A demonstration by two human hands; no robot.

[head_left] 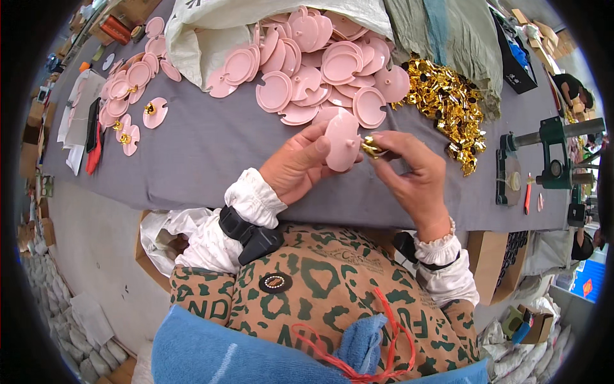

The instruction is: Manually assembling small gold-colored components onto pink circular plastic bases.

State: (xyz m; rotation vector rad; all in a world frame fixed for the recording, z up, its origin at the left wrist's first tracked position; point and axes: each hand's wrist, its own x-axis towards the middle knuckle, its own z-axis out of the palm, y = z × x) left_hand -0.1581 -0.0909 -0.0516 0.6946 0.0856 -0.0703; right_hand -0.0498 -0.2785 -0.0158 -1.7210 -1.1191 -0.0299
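My left hand [297, 163] grips a round pink plastic lid [343, 142] by its edge, tilted up with a small peg at its middle facing right. Between the thumb and forefinger of my right hand [412, 173] is a small shiny gold piece [371, 147], close beside the peg; whether they touch I cannot tell. Behind my hands lies a heap of pink lids [313, 70], several with a notch in the rim, spilling from a white woven sack [214, 32]. To its right spreads a pile of gold pieces [448, 105].
At the left are more pink lids [137, 75], some bearing gold pieces, such as one lid [155, 113]. A green metal press [553, 157] stands at the table's right end, near a red-handled tool [527, 194]. A black bin [515, 64] sits at the far right. Grey cloth covers the table [211, 160].
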